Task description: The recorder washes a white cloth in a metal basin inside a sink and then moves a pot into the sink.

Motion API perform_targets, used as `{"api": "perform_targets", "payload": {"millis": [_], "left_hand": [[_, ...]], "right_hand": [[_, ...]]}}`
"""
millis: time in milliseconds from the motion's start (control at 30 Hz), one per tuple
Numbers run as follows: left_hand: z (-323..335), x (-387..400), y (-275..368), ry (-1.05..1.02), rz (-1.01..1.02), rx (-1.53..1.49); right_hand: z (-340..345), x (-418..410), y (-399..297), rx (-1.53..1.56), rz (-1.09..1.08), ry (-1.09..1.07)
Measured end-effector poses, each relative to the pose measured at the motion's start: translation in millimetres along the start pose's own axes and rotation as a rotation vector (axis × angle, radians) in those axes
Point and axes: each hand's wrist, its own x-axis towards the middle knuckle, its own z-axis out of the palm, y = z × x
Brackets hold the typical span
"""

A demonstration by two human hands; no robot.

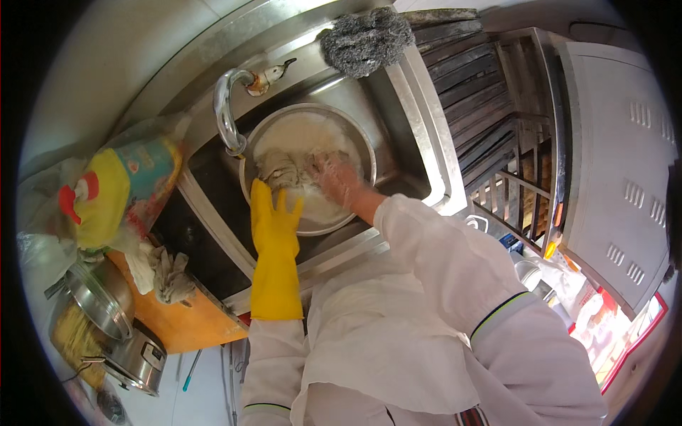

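A round metal basin [371,142] of cloudy, foamy water sits in a stainless steel sink [407,154]. In the water lies a wet, greyish cloth [279,168]. My left hand [277,223], in a long yellow rubber glove, reaches over the basin's near left rim. Its fingers are spread beside the cloth, with no grip on it visible. My bare right hand [337,178] is wet with suds and dips into the foam right of the cloth. Foam hides its fingertips, so whether they grip anything is unclear.
A curved chrome faucet [226,109] overhangs the basin's left side. A grey scouring pad [367,41] rests on the sink's back rim. Left are a bagged detergent bottle [114,186], grey work gloves [171,274] and a metal cooker [141,357]. A slatted rack [474,90] stands right.
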Motion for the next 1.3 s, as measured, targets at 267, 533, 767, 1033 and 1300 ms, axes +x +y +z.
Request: {"api": "perform_targets", "payload": {"millis": [267,533,767,1033,1300], "left_hand": [[5.0,11.3,-46.5,0.022,-0.202,-0.402],[-8.4,10.2,-11.5,-0.016,-0.109,-0.253],[25.2,75.6,9.3,-0.013,-0.012,-0.132],[47.6,5.2,24.5,0.180,-0.005,-0.141],[-48.1,-3.7,-14.7,0.049,0.491,0.593]], "right_hand": [[-2.2,7.0,-12.3,0.588,-0.168,0.033],[-114.8,-74.3,-71.3,0.920,0.003,0.075],[-120.0,13.0,-65.8,0.779,0.232,-0.040],[-47.2,64.3,28.1,0.624,0.244,-0.130],[29.6,22.3,-7.5,0.321,-0.020,-0.139]]}}
